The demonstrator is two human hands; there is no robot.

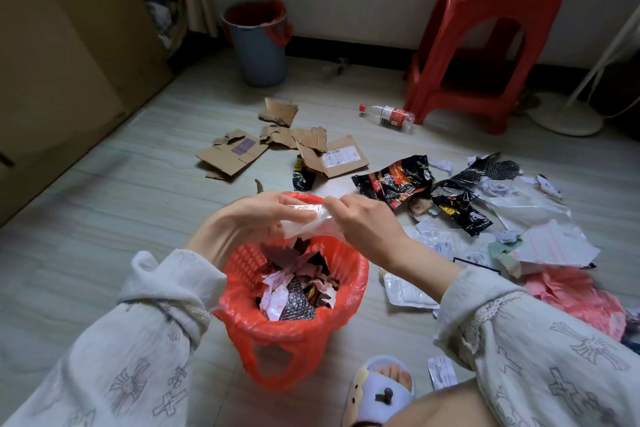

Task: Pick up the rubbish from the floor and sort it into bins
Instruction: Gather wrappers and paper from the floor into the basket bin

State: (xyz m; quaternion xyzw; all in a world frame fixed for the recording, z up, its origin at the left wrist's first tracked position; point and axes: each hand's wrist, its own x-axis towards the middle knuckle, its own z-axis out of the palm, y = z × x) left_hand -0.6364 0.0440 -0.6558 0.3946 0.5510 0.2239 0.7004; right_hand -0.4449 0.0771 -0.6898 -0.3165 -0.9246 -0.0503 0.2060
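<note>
Surroundings: tiled floor [104,204]. Far side, against the wall: blue bin [258,45] with red liner. Red plastic stool [485,45] toward the far right; clear bottle [388,115] with red cap and red label lying on its side just beside the stool's leg. Torn cardboard pieces [277,149] mid-floor, one bearing a white shipping label, print too small to read. Black-and-red snack wrappers [398,180] and white paper scraps [547,243] spread along the right side; pink sheet [581,291] near the right edge. Slippered foot [381,388] at the near edge.

Writing: none legible on wrappers, bottle or papers.

Task item: clear plastic wrapper [304,222], crumpled, held directly above the far rim of the red-lined basket [294,322], which holds mixed paper and wrapper scraps.

Grip: left hand [249,218] curls its fingers round the wrapper's left end; right hand [363,218] pinches the right end. The wrapper spans between both hands.
</note>
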